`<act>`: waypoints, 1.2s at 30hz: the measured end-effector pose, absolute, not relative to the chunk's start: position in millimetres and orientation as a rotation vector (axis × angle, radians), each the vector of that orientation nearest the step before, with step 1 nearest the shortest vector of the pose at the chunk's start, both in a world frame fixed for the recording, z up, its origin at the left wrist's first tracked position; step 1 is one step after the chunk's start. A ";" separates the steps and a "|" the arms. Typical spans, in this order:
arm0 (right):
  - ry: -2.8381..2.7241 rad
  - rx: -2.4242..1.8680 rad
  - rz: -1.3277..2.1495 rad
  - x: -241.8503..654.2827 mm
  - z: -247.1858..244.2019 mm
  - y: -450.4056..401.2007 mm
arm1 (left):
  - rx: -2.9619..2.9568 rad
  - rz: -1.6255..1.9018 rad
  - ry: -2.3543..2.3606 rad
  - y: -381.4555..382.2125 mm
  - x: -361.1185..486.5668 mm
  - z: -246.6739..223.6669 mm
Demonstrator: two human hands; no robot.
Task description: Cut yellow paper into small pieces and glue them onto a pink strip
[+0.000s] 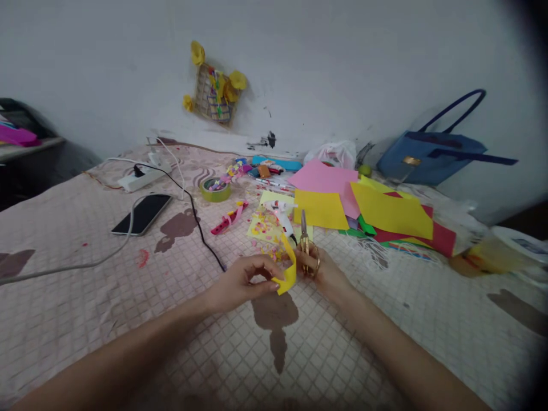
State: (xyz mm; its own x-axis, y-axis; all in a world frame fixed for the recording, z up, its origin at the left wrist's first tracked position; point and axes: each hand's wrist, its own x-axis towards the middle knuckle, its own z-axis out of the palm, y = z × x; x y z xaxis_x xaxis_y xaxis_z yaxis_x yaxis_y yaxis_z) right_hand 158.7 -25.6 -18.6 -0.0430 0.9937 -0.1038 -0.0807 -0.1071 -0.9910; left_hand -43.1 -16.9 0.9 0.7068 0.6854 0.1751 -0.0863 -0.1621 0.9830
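Observation:
Near the middle of the view, my left hand pinches one end of a curled yellow strip between thumb and fingers. Just to its right, my right hand is wrapped round the gold handles of a pair of scissors, whose blades point up and away from me. The strip's far end curves upward beside the scissors without lying between the blades. Beyond my hands a white glue gun rests on a pale yellow sheet scattered with small yellow and pink scraps.
Yellow sheets, a pink sheet and white strings lie right of centre. Leftward are a tape roll, a phone, cables and a power strip. A blue bag and plastic tub stand at right.

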 end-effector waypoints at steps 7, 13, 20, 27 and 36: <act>-0.977 -1.167 1.203 167.5 -16.0 -22.9 | 1.566 0.592 0.628 -22.1 -37.8 -8.1; -1.000 -1.169 1.111 169.6 -9.0 -22.6 | 1.620 0.590 0.638 -18.4 -38.8 -9.6; -1.022 -1.186 1.107 169.7 -11.7 -22.5 | 1.622 0.601 0.592 -23.1 -34.7 -10.7; -1.039 -1.182 1.106 169.3 -10.3 -23.7 | 1.694 0.640 0.624 -21.7 -35.2 -12.0; -1.124 -1.235 1.074 161.8 -10.3 -30.9 | 1.473 0.539 0.460 -23.4 -36.4 -10.7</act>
